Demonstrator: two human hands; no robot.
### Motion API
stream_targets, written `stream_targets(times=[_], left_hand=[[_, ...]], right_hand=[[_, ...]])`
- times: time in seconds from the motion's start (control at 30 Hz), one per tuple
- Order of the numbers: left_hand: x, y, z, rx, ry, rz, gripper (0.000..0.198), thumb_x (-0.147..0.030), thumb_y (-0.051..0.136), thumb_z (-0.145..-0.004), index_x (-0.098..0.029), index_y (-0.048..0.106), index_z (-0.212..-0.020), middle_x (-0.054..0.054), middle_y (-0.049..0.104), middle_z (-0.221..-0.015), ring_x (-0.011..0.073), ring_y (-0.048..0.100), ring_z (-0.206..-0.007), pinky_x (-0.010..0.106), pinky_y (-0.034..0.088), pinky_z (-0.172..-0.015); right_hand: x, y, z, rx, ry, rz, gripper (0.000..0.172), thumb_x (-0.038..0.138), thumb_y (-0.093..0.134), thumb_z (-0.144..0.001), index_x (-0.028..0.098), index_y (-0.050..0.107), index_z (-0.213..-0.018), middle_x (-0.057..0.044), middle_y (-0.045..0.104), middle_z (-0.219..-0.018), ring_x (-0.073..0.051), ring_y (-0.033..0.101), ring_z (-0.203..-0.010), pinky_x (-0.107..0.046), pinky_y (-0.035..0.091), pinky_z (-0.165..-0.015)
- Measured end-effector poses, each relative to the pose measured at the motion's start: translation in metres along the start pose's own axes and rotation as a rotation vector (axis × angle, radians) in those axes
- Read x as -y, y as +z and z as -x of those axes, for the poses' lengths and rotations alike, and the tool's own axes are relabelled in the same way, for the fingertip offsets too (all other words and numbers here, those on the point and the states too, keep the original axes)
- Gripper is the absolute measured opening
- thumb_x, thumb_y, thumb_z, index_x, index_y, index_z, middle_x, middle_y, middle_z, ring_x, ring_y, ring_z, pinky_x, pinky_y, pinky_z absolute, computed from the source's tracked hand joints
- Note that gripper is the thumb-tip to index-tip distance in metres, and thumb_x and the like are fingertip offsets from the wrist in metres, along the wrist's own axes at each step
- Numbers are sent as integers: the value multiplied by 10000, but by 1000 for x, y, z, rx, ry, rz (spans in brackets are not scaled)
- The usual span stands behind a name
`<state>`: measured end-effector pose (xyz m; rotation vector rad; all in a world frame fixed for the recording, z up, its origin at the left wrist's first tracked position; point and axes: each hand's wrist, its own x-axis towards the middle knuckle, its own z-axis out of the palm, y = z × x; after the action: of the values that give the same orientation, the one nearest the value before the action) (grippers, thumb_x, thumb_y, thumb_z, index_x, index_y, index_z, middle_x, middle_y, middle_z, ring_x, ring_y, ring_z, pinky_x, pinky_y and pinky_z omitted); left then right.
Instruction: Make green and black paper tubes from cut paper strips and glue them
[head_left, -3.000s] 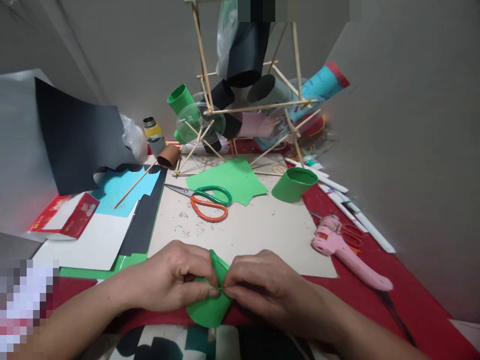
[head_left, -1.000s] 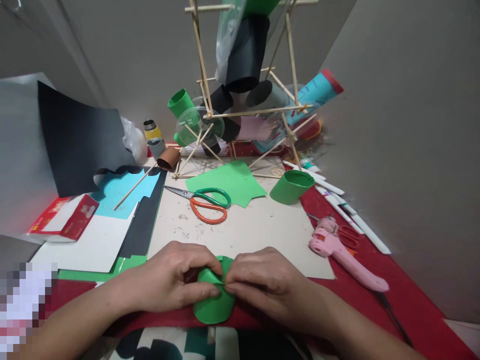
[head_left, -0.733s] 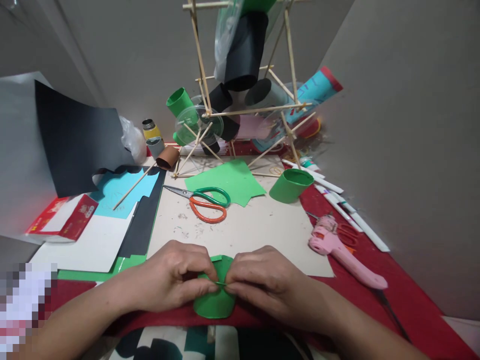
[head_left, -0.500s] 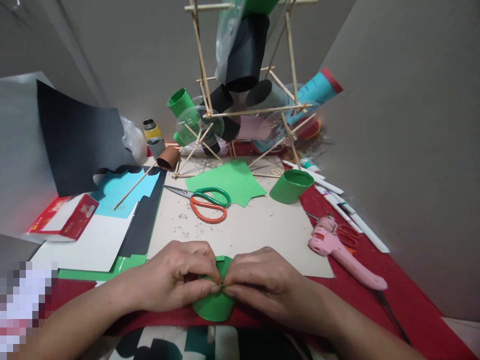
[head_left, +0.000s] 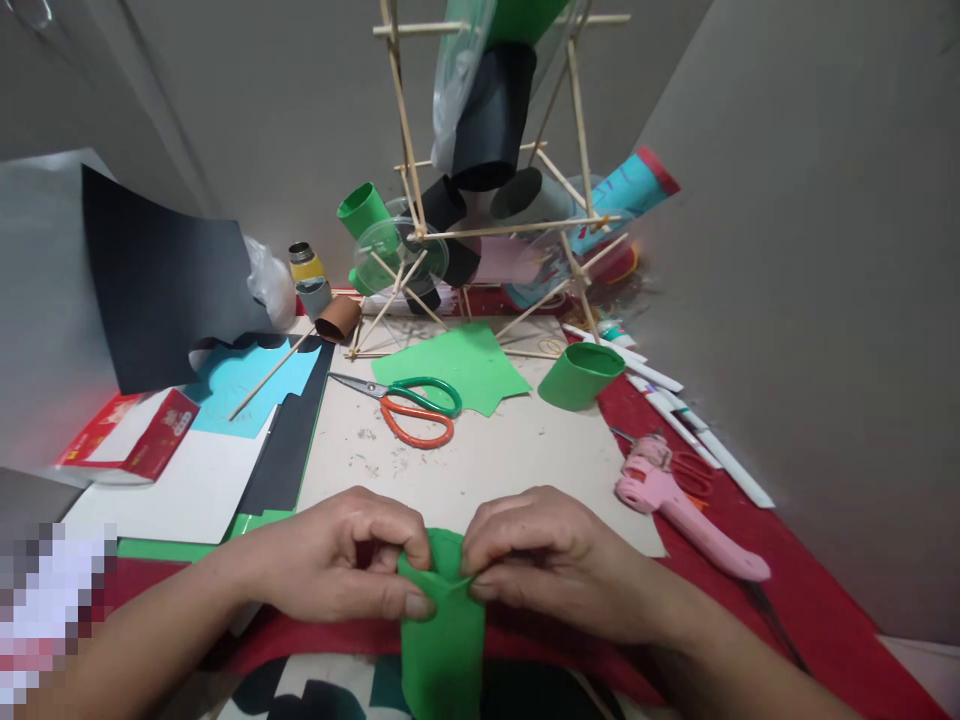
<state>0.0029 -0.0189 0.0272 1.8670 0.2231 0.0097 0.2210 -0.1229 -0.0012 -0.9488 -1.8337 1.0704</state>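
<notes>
Green tube: it is at the low middle of my view, and I take it as the centre of my clock, with 12 o'clock pointing away from the wearer. Its mouth is turned upward, the near rim is bent, and the lower end reaches the bottom of my view.
Left hand: it comes from 9 o'clock and grasps the tube's rim, the thumb pressed on the near outer side.
Right hand: it comes from 3 o'clock and pinches the other side of the same rim between thumb and finger.
Scissors: I see them near 12 o'clock on the beige board, tips toward 10 o'clock.
Light green sheet: also at 12 o'clock, partly under the green handle of the scissors.
Second tube: at 1 o'clock, near the board's right edge.
Glue gun: pink, at 2 o'clock, lying on the red cloth.
Stick frame: far at 12 o'clock, with a black tube in its upper part.
Blue sheet: toward 11 o'clock, a wooden stick across it.
Red box: at 10 o'clock, just beside the blue sheet.
</notes>
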Motion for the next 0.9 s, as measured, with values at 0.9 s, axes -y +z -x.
stream_targets(times=[0.9], left_hand=[[-1, 6, -7, -110, 127, -131, 148, -202, 576, -891, -129, 677, -811, 45, 621, -720, 117, 547, -659, 221, 425, -628]], right_hand=[[-4, 11, -2, -27, -58, 150, 145, 251, 623, -892, 129, 700, -871, -37, 644, -676, -109, 552, -589, -211, 393, -545]])
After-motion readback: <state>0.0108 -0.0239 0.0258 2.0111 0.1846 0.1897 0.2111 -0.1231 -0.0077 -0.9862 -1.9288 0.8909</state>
